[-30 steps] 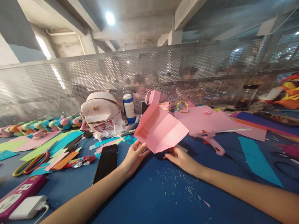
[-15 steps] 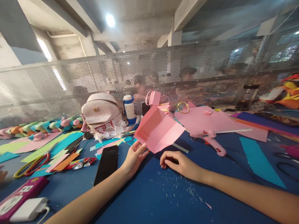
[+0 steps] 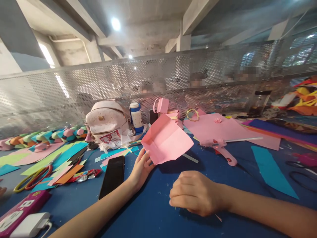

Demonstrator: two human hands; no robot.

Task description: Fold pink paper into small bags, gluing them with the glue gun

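My left hand [image 3: 141,170] pinches the lower left corner of a folded pink paper piece [image 3: 168,142], shaped like a shallow open box with raised sides. It is held tilted above the blue table. My right hand [image 3: 194,193] is curled into a fist low over the table, apart from the paper, with its knuckles up. Nothing shows in its fingers, though the palm side is hidden. A pink glue gun [image 3: 224,150] with a glue stick in its back lies to the right of the paper. To the left of my left wrist is a black phone [image 3: 112,175].
Scissors [image 3: 34,178], coloured paper strips [image 3: 66,173] and a purple power strip [image 3: 23,205] lie left. A pale backpack [image 3: 106,120] and bottle [image 3: 136,117] stand behind. Pink sheets [image 3: 215,127] and a blue strip [image 3: 273,172] lie right. A perforated metal screen [image 3: 119,79] borders the back.
My right hand has come nearer to me and turned knuckles up, its fingers curling tighter. The pink paper has tilted slightly in my left hand, which stays in nearly the same place.
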